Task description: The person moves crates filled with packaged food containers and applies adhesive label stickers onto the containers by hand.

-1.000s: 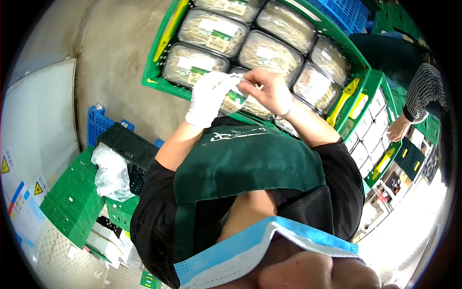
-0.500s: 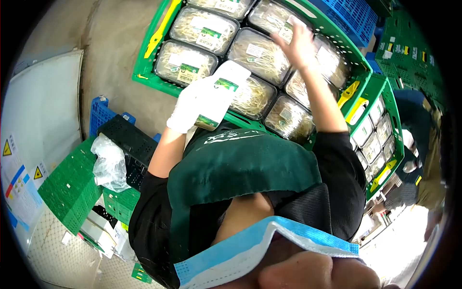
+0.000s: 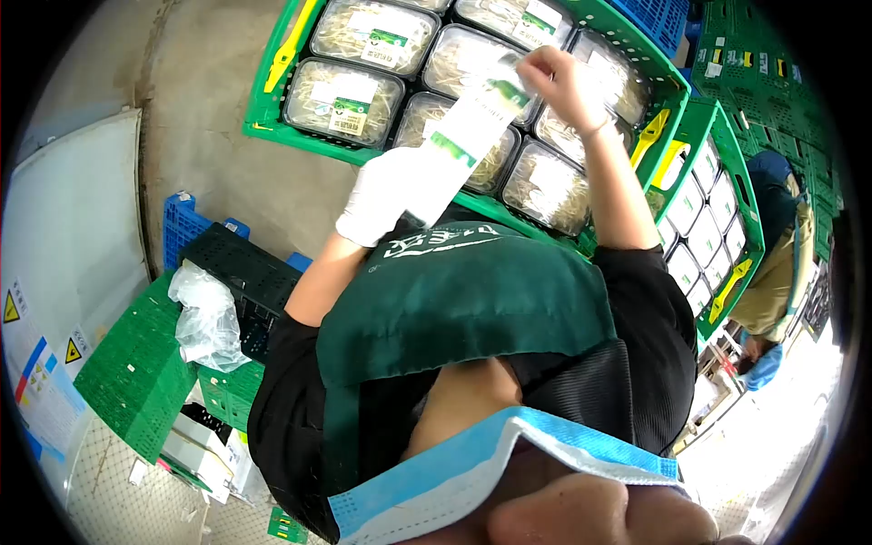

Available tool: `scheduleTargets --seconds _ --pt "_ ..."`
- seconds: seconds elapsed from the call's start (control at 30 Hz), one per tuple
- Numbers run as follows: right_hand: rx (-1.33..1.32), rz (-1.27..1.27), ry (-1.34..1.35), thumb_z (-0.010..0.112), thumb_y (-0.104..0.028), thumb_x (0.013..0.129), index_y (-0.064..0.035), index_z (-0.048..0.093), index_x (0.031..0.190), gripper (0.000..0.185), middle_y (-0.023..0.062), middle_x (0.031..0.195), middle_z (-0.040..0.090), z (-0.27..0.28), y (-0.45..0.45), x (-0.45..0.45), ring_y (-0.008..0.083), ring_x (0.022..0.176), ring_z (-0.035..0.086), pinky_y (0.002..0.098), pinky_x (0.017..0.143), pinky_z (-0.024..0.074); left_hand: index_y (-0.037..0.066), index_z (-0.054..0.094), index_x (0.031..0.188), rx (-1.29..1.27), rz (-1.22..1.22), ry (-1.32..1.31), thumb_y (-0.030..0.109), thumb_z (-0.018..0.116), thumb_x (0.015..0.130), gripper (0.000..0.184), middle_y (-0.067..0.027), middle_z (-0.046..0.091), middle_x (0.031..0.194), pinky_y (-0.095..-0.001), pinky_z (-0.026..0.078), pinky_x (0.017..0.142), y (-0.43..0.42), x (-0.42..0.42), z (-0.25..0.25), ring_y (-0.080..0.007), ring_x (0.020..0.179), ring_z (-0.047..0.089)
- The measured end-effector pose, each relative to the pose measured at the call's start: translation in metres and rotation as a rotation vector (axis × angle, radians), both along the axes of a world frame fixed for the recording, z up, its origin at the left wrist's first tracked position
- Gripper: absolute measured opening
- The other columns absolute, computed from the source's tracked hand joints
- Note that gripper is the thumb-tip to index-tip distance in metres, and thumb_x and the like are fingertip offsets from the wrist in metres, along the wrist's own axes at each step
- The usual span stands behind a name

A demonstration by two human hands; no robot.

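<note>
My left hand (image 3: 386, 195), in a white glove, is closed on a strip of white and green labels (image 3: 454, 145). The strip slants up and right over the packed boxes. My bare right hand (image 3: 559, 82) is pinched at the strip's upper end, where a label looks blurred. Under both hands is a green crate (image 3: 354, 156) holding several clear-lidded boxes of pale sprouts. A box (image 3: 345, 102) at the crate's left corner bears a green and white label, as does a box (image 3: 515, 20) at the top. The box (image 3: 547, 189) near my right forearm shows a small white sticker.
A second green crate (image 3: 752, 213) of boxes stands at the right, with a person (image 3: 772, 272) beyond it. At the left are a blue crate (image 3: 182, 222), a black crate (image 3: 238, 272), a plastic bag (image 3: 209, 318) and a green crate (image 3: 136, 372). Stacked green crates (image 3: 758, 100) rise at upper right.
My right hand has come back from the top box to the label strip, and that box now bears a green and white label. The strip is stretched out longer between my hands.
</note>
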State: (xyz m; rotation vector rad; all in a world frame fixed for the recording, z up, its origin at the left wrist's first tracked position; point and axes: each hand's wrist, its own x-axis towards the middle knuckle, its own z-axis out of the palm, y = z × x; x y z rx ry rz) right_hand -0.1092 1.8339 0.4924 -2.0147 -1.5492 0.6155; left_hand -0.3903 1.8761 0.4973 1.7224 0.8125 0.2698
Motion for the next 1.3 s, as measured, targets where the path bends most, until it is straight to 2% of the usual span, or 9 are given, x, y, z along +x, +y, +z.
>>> scheduleTargets --seconds 0.27,0.4,0.5,0.63,0.7,0.87,1.07,1.2,1.3 --pt "-0.011 -0.08 -0.679 0.053 -0.051 0.069 -0.02 0.031 0.126 0.069 0.0123 0.126 0.03 -0.073 -0.02 -0.009 0.0304 0.112 0.031 0.0425 0.088 0.0283 -0.004 0.053 0.098 -0.723 0.255 -0.103 0.005 0.054 0.073 0.027 -0.006 0.058 0.088 -0.0236 0.044 0.069 0.015 -0.067 0.001 -0.0119 0.079 0.055" --pt "-0.176 -0.002 -0.727 0.054 -0.05 0.07 -0.0179 0.047 0.113 0.054 0.0102 0.118 0.039 -0.066 0.01 -0.008 0.03 0.11 0.032 0.0447 0.089 0.0282 -0.004 0.053 0.1 -0.555 0.446 -0.159 0.003 0.056 0.07 0.031 -0.0072 0.057 0.088 -0.0245 0.043 0.071 0.006 -0.073 0.001 -0.0135 0.081 0.055" --pt "0.126 0.024 -0.409 0.052 -0.037 0.075 -0.0089 0.05 0.108 0.043 0.0091 0.11 0.049 -0.085 0.099 -0.028 0.025 0.103 0.044 0.0377 0.086 0.0337 -0.003 0.057 0.092 -0.657 0.527 -0.136 0.002 0.058 0.069 0.024 -0.0079 0.058 0.086 -0.0241 0.044 0.069 0.004 -0.076 -0.001 -0.0129 0.078 0.054" --pt "0.301 0.068 -0.683 0.045 -0.034 0.078 -0.0029 0.047 0.106 0.043 0.0163 0.109 0.049 -0.122 0.172 -0.061 0.0284 0.095 0.05 0.0394 0.076 0.0414 -0.003 0.055 0.093 -0.615 0.552 -0.171 0.002 0.057 0.069 0.024 -0.0084 0.058 0.084 -0.0247 0.044 0.069 0.011 -0.077 0.007 -0.0131 0.077 0.055" --pt "-0.279 0.224 -0.414 0.049 -0.04 0.077 -0.007 0.05 0.109 0.046 0.013 0.103 0.054 -0.063 0.171 -0.076 0.0266 0.098 0.051 0.0369 0.088 0.0344 -0.004 0.051 0.1 -0.584 0.516 -0.234 0.001 0.056 0.069 0.032 -0.0112 0.058 0.091 -0.0275 0.044 0.073 0.018 -0.077 0.003 -0.0155 0.083 0.055" --pt "-0.054 0.444 0.317 0.061 -0.027 0.072 -0.0035 0.054 0.096 0.035 0.0133 0.08 0.059 0.011 0.053 -0.123 0.0231 0.073 0.058 0.0314 0.065 0.0456 -0.007 0.043 0.11 -0.732 0.419 -0.643 0.001 0.053 0.069 0.043 -0.0152 0.048 0.113 -0.0295 0.04 0.084 0.024 -0.037 0.014 -0.0194 0.1 0.049" --pt "0.018 0.153 0.242 0.062 -0.014 0.071 -0.0036 0.058 0.083 0.017 0.0088 0.068 0.059 0.032 -0.017 -0.141 0.0161 0.058 0.057 0.0271 0.055 0.0455 0.001 0.057 0.088 -0.459 0.353 -0.066 0.011 0.06 0.072 0.019 -0.0051 0.056 0.073 -0.0271 0.043 0.061 0.001 -0.023 0.009 -0.0155 0.067 0.053" --pt "-0.084 -0.221 0.052 0.06 -0.026 0.074 -0.0035 0.058 0.081 0.024 0.0074 0.067 0.059 0.031 -0.014 -0.066 0.0148 0.057 0.054 0.0251 0.053 0.0434 0.003 0.058 0.083 0.303 -0.081 -0.029 0.022 0.057 0.073 0.022 -0.0124 0.056 0.073 -0.0303 0.044 0.061 0.0 -0.035 0.003 -0.0249 0.068 0.055" --pt "-0.227 0.008 -0.158 0.057 -0.029 0.073 -0.002 0.051 0.084 0.03 0.0141 0.074 0.057 0.001 -0.031 -0.035 0.0255 0.07 0.058 0.0346 0.063 0.0459 0.003 0.059 0.084 0.343 -0.319 0.272 0.028 0.059 0.069 0.03 -0.0129 0.058 0.073 -0.0305 0.045 0.06 0.022 -0.07 0.0 -0.0245 0.066 0.057"
